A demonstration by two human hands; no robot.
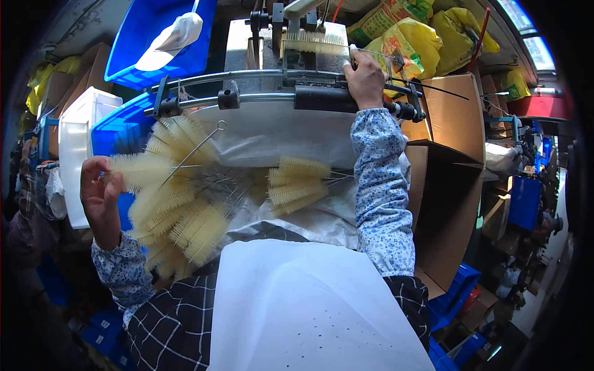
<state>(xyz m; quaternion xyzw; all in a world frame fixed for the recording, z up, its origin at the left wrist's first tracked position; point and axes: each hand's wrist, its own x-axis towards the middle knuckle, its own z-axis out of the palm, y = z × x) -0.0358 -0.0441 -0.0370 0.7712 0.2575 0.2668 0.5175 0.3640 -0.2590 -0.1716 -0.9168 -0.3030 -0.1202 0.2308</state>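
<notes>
My left hand (102, 191) pinches the bristle tip of a pale bottle brush (141, 170) at the left. That brush lies over a heap of similar bottle brushes (201, 232) with twisted wire stems; one stem ends in a loop. My right hand (366, 77) is on the machine (318, 97), its fingers curled over a dark part that is mostly hidden. Just left of those fingers, another bristled brush (315, 42) sits across the machine, its thin wire running right. A smaller bunch of brushes (297, 185) lies in front of the machine on white sheeting (272, 139).
Steel rods (266, 97) span the machine's front. A blue crate (133, 55) holding a white cap (172, 42) stands back left, a white bin (86, 133) nearer. Cardboard boxes (455, 210) crowd the right side, with yellow sacks (408, 46) behind. White cloth (297, 303) covers my lap.
</notes>
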